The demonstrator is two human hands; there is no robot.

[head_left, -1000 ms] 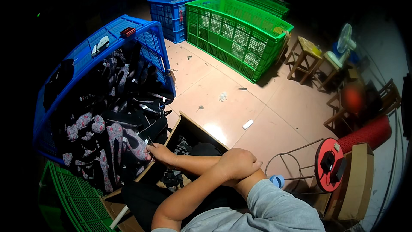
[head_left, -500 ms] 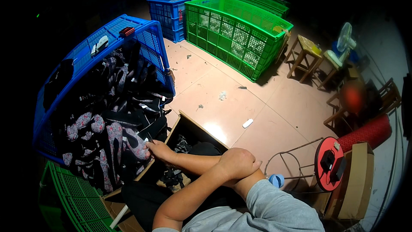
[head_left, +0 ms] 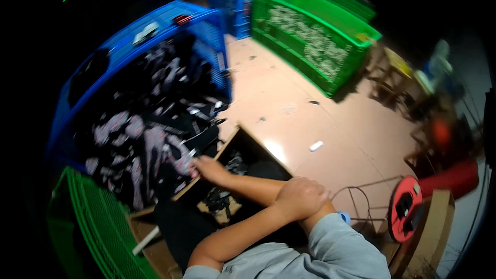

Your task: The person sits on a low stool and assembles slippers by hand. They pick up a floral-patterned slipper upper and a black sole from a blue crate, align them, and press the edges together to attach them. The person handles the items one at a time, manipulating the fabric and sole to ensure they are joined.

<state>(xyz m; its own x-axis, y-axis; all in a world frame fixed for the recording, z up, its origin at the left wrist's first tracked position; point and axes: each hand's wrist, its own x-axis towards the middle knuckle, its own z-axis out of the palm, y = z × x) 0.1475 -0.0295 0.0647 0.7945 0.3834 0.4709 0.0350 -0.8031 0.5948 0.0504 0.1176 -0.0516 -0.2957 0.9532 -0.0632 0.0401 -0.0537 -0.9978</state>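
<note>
heap snag: the overlapping heap of black and pink-patterned fabric pieces (head_left: pixel 155 139) could tangle, so a tug on one may drag its neighbours along.
crossed arms: the bare left hand (head_left: pixel 302 196) is wrapped around the bare right forearm (head_left: pixel 253 187), which could cramp the right arm's reach and make a hold slip.
box rim: the straight tan rim of the open box (head_left: pixel 266 150) runs near that forearm; a low sweep might scrape it.
right hand: the bare right hand (head_left: pixel 211 169) has curled fingers; blur hides the fingertips, so i cannot tell what, if anything, they grip.
patterned piece: the mottled pink-and-grey fabric piece (head_left: pixel 179 161) lies just left of the right hand, at its fingertips, on the heap's near right side; whether they touch, i cannot tell. beyond it rises the blue, lattice-walled plastic crate (head_left: pixel 209 31).
</note>
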